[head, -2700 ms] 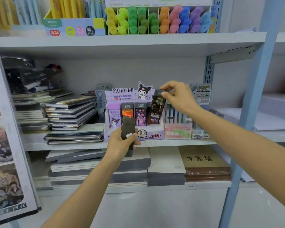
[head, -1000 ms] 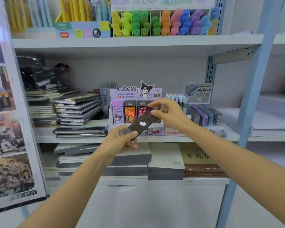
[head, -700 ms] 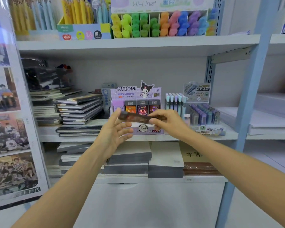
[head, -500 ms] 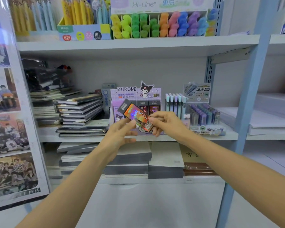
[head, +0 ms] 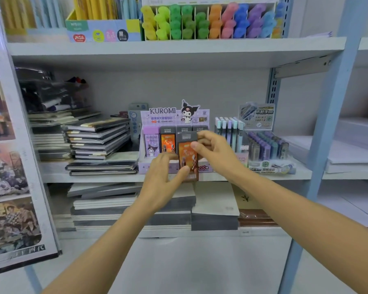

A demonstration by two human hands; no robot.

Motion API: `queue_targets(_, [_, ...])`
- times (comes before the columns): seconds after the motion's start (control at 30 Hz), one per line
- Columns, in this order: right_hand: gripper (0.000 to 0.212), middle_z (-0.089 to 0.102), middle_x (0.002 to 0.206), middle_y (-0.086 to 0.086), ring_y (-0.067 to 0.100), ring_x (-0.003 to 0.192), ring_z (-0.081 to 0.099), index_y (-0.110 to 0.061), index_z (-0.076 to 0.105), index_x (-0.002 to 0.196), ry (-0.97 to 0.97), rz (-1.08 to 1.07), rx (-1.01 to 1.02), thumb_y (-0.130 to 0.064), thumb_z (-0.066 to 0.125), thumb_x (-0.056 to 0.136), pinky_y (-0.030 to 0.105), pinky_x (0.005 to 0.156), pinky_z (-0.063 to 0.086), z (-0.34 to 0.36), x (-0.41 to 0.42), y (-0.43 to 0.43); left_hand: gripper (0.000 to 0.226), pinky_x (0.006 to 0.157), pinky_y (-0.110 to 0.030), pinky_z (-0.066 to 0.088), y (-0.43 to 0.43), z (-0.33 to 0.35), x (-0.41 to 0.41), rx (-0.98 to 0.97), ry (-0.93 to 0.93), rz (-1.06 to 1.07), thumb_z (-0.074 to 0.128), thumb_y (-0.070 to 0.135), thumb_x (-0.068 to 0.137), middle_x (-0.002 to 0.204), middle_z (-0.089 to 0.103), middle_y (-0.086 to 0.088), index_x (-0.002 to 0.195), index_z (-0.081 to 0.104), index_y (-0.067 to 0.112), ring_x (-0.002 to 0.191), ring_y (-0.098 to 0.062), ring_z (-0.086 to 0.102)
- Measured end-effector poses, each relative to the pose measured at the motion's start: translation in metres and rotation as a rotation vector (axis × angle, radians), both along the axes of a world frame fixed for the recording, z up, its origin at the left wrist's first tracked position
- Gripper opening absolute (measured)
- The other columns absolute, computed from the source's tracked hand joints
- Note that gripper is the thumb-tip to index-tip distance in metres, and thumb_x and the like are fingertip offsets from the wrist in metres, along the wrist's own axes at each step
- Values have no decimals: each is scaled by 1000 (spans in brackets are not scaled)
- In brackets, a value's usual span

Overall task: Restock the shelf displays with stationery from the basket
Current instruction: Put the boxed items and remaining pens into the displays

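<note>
I hold an orange pencil-lead pack [head: 187, 160] with a grey top upright in front of the purple Kuromi display box [head: 174, 117] on the middle shelf. My right hand [head: 212, 153] pinches its upper right edge. My left hand [head: 164, 179] steadies its lower left edge with thumb and fingers. Inside the box stand a purple pack [head: 151, 143], an orange pack [head: 167, 141] and darker packs partly hidden behind the held one. No basket is in view.
Stacked notebooks [head: 98, 141] lie left of the display box; pastel lead cases [head: 228, 132] and a second lead display [head: 266, 145] stand to its right. Highlighters [head: 210, 22] fill the top shelf. A blue upright post [head: 331, 115] rises on the right; posters [head: 6, 166] hang left.
I turned the pack from flat and dark-side-up to upright with its orange face toward me, and both hands brought it closer to the display box.
</note>
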State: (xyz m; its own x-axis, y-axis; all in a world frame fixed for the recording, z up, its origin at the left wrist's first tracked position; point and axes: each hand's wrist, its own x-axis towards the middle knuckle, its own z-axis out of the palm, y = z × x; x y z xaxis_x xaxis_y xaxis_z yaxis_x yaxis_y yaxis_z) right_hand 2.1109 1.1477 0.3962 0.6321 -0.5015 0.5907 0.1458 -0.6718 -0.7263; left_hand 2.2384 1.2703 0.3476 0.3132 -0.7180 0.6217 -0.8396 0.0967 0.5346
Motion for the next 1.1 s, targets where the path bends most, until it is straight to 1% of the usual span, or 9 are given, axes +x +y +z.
queue_targets(0.1, [9, 69, 102, 3, 10, 93, 67, -20, 55, 104, -161, -106, 80, -16, 55, 96, 23, 76, 55, 15, 4, -10, 68, 120, -41, 15, -1, -10, 15, 91, -255, 214, 52, 48, 93, 158, 26, 1, 150, 29, 18, 146, -18, 18])
queue_targets(0.17, [11, 69, 103, 5, 16, 95, 67, -25, 52, 100, -213, -146, 88, -14, 54, 97, 31, 81, 56, 25, 11, -16, 72, 121, -40, 3, -3, -20, 26, 220, -402, 326, 48, 48, 95, 161, 16, 1, 153, 17, 21, 149, -20, 6])
queue_targets(0.23, [10, 70, 103, 7, 18, 95, 68, -20, 52, 103, -196, -155, 59, -11, 53, 97, 36, 83, 58, 29, 24, -21, 71, 121, -41, -1, -4, -30, 34, 293, -456, 348, 46, 47, 96, 162, 11, 2, 154, 11, 23, 149, -21, 0])
queue_targets(0.47, [12, 69, 98, 1, 11, 89, 67, -13, 51, 107, -54, -149, -72, -8, 54, 96, 38, 83, 58, 11, 75, -20, 74, 120, -47, 7, -5, -40, 39, 262, -508, 373, 50, 41, 95, 159, 17, 2, 154, 9, 27, 149, -21, 3])
queue_targets(0.6, [14, 69, 105, 7, 18, 96, 66, -10, 53, 111, 46, -177, -192, -8, 54, 97, 40, 85, 57, 7, 86, -23, 76, 119, -45, 11, -7, -40, 39, 247, -485, 361, 52, 42, 93, 158, 18, 2, 154, 8, 27, 148, -22, 3])
queue_targets(0.77, [23, 69, 104, 9, 24, 91, 68, -10, 53, 121, 215, -189, -266, -12, 54, 97, 36, 79, 58, 22, 90, -27, 76, 119, -47, 12, -8, -44, 38, 213, -488, 373, 54, 40, 92, 156, 21, 2, 153, 11, 27, 147, -23, 8])
queue_targets(0.83, [23, 70, 102, 8, 20, 90, 67, -11, 53, 120, 196, -214, -330, -11, 55, 97, 40, 82, 57, 19, 95, -24, 76, 119, -48, 13, -9, -44, 38, 200, -480, 378, 56, 39, 91, 155, 23, 2, 152, 14, 26, 146, -24, 10])
queue_targets(0.97, [29, 66, 92, 7, 21, 77, 64, -20, 46, 120, 92, -283, -367, -7, 56, 95, 43, 72, 57, 8, 98, -25, 77, 119, -48, 14, -9, -45, 38, 199, -489, 382, 58, 38, 89, 153, 25, 1, 152, 16, 26, 145, -24, 12])
queue_targets(1.1, [23, 58, 108, 3, 20, 88, 59, -13, 51, 112, 88, -369, -469, -5, 59, 92, 45, 78, 54, -2, 100, -28, 77, 119, -48, 14, -9, -46, 38, 195, -491, 382, 59, 37, 89, 153, 25, 1, 152, 17, 26, 145, -24, 12])
